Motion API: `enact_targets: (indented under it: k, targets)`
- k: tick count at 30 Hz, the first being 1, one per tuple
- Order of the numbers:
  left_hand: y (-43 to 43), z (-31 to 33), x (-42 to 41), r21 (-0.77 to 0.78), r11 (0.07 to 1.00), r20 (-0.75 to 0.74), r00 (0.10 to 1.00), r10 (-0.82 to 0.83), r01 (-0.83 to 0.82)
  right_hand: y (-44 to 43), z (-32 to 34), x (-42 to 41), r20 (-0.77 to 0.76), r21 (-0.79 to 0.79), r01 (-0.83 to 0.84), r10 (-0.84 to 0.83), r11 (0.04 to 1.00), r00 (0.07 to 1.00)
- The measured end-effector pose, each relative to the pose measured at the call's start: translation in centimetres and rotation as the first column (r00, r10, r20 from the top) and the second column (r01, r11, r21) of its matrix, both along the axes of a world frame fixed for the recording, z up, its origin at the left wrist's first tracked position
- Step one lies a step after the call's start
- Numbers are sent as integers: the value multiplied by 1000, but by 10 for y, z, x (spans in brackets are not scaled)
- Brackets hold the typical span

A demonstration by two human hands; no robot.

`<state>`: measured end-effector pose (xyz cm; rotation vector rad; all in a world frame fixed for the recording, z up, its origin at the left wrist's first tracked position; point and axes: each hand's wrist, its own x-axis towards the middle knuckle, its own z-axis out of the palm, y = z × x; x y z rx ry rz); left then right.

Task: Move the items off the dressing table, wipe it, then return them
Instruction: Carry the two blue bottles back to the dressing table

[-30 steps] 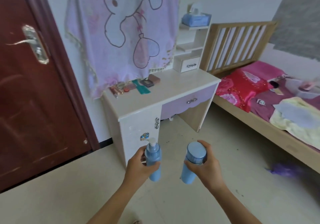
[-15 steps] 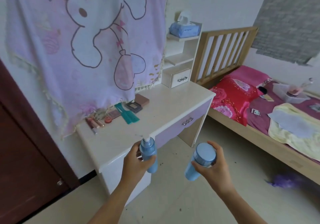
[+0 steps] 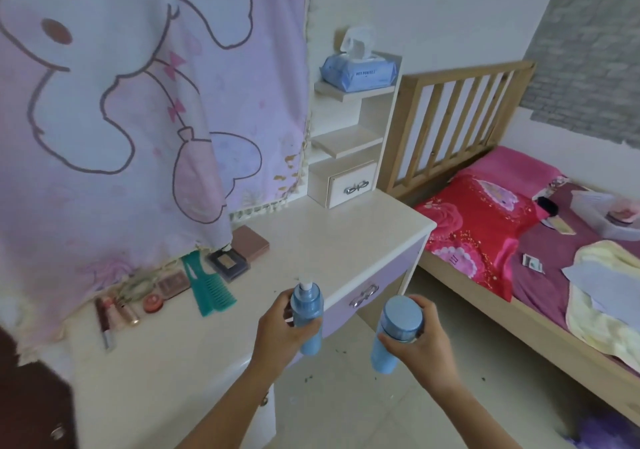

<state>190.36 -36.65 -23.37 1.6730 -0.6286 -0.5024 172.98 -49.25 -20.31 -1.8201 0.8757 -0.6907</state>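
— While each of the hands holds a blue bottle by the desk's front edge, which step would you call this?

— Returning, I'd judge, since the person faces the desk with both bottles upright, though carrying off can't be ruled out. The left hand is wrapped round a pump bottle, held over the front edge. The right hand is clamped on a capped bottle, just off that edge above the floor. The hands are apart, and neither bottle touches the top.

— And beyond them?

— A teal comb, compacts and lipsticks lie toward the back left corner, partly under a hanging rabbit cloth. Farther off, a tissue pack sits on the top shelf, and a yellow towel lies on the bed.

— Next move?

— Probably lowering each bottle base-flat onto the top, right of the comb, then loosening the fingers one hand at a time so neither tips.
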Motion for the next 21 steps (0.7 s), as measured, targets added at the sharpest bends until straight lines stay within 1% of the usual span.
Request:
enact_targets:
  k: [4,8,10,12,14,17,21]
  targets:
    - [-49,2,13,-38,997,-37,997,61,-63,-59,3,26,-48,-6,-108,108,994,993]
    - [-69,-18,24,-17,986,-97,982,162,-164,-96,-15,56,-78,29,-143,145,989,986]
    - [-78,-23,36,-4,982,-113,976,187,-188,-109,-23,75,-84,54,-158,162,986,983]
    - [-89,-26,55,13,979,-127,971,204,-203,-120,-30,97,-90,80,-173,180,982,979]
    - [-103,-28,78,14,976,-123,968,218,-218,-131,-33,121,-101,73,-201,208,977,973]
    - [-130,-32,118,-8,968,-117,962,247,-249,-152,-37,163,-125,67,-252,258,965,958]
    - [-162,-34,174,-60,946,-151,940,307,-319,-187,-29,225,-193,44,-339,341,940,920]
